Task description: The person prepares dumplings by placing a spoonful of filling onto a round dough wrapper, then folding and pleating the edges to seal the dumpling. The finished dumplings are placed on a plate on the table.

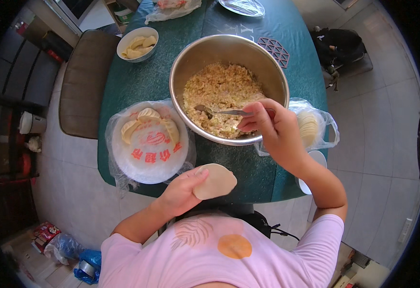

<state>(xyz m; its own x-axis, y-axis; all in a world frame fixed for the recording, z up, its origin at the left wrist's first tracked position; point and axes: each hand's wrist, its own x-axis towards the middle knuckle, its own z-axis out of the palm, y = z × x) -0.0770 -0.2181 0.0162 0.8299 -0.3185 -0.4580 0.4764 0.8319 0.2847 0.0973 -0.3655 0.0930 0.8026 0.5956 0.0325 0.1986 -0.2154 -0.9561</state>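
Observation:
A round, pale dumpling wrapper [216, 181] lies across the fingers of my left hand [183, 192], its thumb pressed on the near edge. My right hand [272, 127] grips the handle of a metal spoon [229, 112]. The spoon's bowl dips into minced filling [224, 89] inside a large steel basin [279, 79]. Left of the basin, a plate wrapped in a plastic bag [147, 161] bears several folded dumplings [148, 115] along its far side. More wrappers [309, 128] sit stacked in a clear plastic bag [330, 137] beside my right wrist.
A white bowl [123, 50] of dumplings or dough pieces stands at the far left of the green-covered table [229, 163]. Partly behind my right forearm is a white dish [319, 157]. A lattice trivet [275, 52] lies beyond the basin. A padded brown bench [85, 86] borders the table's left side.

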